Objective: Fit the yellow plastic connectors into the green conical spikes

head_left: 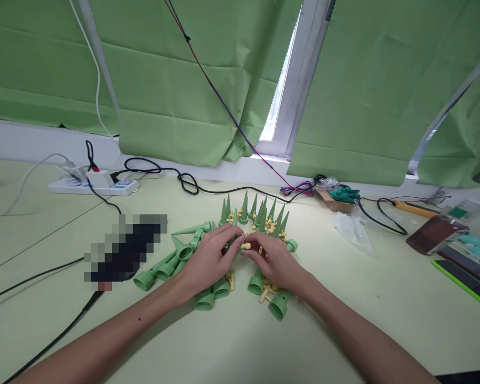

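Both hands meet over a spread of green plastic cones on the table. My left hand [216,250] is closed round a green cone, whose tip shows above the fingers. A small yellow piece [245,246] sits between the two hands, and the curled fingers of my right hand [274,258] are at it; their grip is partly hidden. Upright green spikes [245,208] stand behind the hands among small yellow parts [272,226]. Hollow green cones lie on their sides at the left [144,279] and nearer me [279,306], with yellow T-shaped pieces [266,293] beside them.
A white power strip [94,185] with plugs stands at the back left. Black cables [224,191] cross the table [224,346]. A blurred dark object [128,250] lies left. At the right are a small box [336,201], clear plastic [352,229], a dark red container [436,233] and a green-edged phone [470,280].
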The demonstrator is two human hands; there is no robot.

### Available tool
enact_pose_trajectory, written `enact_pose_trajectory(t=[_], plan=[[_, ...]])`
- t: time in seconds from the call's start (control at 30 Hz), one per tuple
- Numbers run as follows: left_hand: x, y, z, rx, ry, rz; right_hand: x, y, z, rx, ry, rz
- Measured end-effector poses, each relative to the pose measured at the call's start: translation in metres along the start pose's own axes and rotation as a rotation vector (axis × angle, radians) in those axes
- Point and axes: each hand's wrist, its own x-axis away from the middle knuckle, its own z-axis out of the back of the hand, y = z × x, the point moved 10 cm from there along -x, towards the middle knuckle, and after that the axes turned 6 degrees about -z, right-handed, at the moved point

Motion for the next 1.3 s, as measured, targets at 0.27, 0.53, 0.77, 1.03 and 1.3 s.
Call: enact_pose_trajectory(t=[0.27, 0.53, 0.77, 1.03, 1.3], plan=[[0.0002, -0.0013, -0.0006, 0.004, 0.002, 0.003, 0.0001, 0.0019, -0.0014, 0.024, -0.006, -0.014], [0.0006, -0.0015, -0.0011, 0.001, -0.005, 0.005, -0.0004, 0.0011, -0.0003, 0.032, 0.004, -0.006], [-0.0001, -0.002, -0.0012, 0.009, -0.008, 0.007, -0.0005, 0.0015, -0.0007, -0.014, -0.02, -0.025], [-0.0016, -0.0025, -0.0024, 0.017, -0.01, 0.014, 0.0, 0.002, -0.0018, 0.019, -0.018, -0.019], [0.0003, -0.0028, -0.0016, 0.012, -0.008, 0.009, 0.0, 0.0009, 0.0033, -0.039, 0.023, -0.016]])
